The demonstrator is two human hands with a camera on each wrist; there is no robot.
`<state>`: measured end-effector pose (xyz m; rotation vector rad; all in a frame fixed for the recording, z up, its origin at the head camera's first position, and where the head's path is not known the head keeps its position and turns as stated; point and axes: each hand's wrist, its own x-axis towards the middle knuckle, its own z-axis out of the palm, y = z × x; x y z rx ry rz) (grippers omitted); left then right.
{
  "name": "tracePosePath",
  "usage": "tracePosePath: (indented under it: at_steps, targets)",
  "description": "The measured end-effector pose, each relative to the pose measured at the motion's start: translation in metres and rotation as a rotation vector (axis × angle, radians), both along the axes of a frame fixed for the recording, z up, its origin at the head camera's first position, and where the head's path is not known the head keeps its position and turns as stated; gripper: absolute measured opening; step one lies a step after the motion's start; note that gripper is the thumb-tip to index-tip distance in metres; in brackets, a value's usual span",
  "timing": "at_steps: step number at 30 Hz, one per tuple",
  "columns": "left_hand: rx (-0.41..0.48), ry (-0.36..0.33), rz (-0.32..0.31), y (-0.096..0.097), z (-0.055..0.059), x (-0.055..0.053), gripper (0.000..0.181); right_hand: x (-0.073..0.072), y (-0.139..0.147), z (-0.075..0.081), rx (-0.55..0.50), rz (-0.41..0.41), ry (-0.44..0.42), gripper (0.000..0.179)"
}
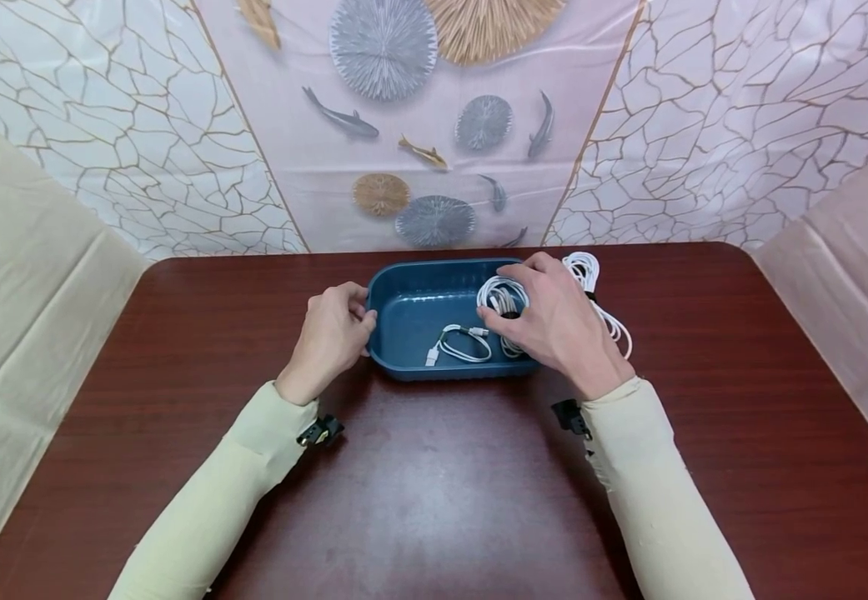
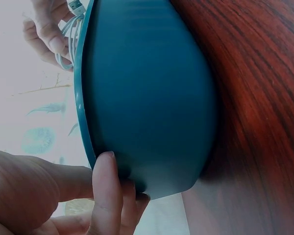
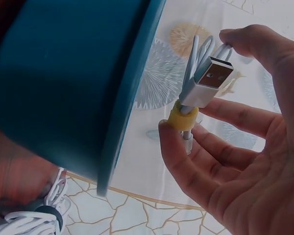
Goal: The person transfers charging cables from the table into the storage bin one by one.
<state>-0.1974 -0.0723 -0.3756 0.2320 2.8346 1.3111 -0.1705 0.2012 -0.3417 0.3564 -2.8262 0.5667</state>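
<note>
A dark blue rectangular plastic tray [image 1: 418, 373] stands on the table. Its left rim is pinched by my left hand [image 1: 334, 333], thumb inside and fingers against the outer wall. Over the tray's right end, my right hand [image 1: 557, 321] holds a coiled white USB cable [image 3: 206, 81] between thumb and fingers; a yellow band [image 3: 183, 116] wraps it near the metal plug. Inside the tray, a small looped white cable [image 1: 465, 358] lies near the front wall. Another coiled cable [image 1: 512, 347] lies partly hidden beneath the held coil.
Right of the tray, on the brown wooden table [image 1: 434, 483], lies a longer white cable bundle [image 1: 582, 268] with a black tie, partly covered by my right hand. A patterned sheet [image 1: 434, 150] hangs behind the table's far edge, with beige cloth [image 1: 21, 275] at the sides.
</note>
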Motion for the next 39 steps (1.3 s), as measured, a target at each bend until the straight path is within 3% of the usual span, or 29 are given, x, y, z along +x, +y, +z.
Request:
tracePosePath:
  at_steps: [6, 15, 32, 39]
  targets:
    - [0.002, -0.005, 0.000, 0.000, 0.000, 0.000, 0.034, 0.000, 0.001, 0.001, 0.002, 0.000, -0.012, 0.056]
    - [0.009, -0.008, 0.000, 0.001, -0.001, 0.000, 0.034, -0.002, 0.006, 0.006, -0.055, 0.010, 0.055, 0.052]
    - [0.002, -0.009, 0.001, 0.000, 0.001, 0.000, 0.034, -0.008, -0.003, 0.018, -0.039, 0.017, -0.041, 0.058]
    - [-0.010, -0.008, 0.008, 0.000, 0.000, 0.000, 0.034, -0.009, -0.008, 0.021, -0.040, 0.018, -0.034, 0.056]
